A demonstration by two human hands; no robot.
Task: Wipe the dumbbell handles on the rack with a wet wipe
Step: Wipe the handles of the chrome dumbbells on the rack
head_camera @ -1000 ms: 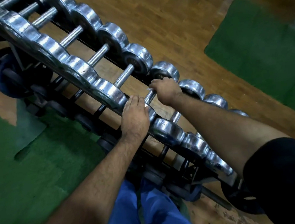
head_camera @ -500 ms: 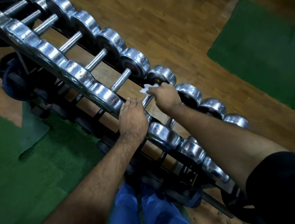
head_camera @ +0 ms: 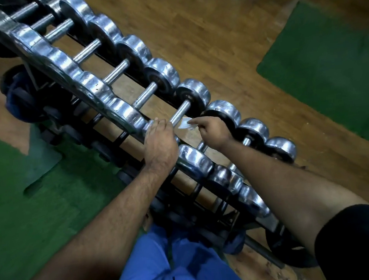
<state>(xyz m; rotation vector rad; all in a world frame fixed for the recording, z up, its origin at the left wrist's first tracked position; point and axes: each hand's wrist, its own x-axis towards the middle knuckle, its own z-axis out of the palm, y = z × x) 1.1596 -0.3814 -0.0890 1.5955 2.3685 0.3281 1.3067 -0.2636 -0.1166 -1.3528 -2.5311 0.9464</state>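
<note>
Several chrome dumbbells lie side by side on a black rack [head_camera: 207,195] that runs from top left to bottom right. My right hand [head_camera: 212,131] pinches a small white wet wipe [head_camera: 185,125] just right of one dumbbell handle [head_camera: 180,113], close to its near end. My left hand [head_camera: 160,142] rests on the near head of a dumbbell, fingers curled over its top beside that handle. Other bare handles [head_camera: 146,95] show further up the row.
Wooden floor lies beyond the rack, with a green mat [head_camera: 327,62] at the right and another green mat [head_camera: 30,207] at the left. Dark weight plates [head_camera: 19,97] lean under the rack at left. My blue trousers [head_camera: 166,262] are at the bottom.
My right hand has come off the handle it was wrapped around and now holds the wipe beside the neighbouring handle. My left hand has stayed on the near dumbbell head.
</note>
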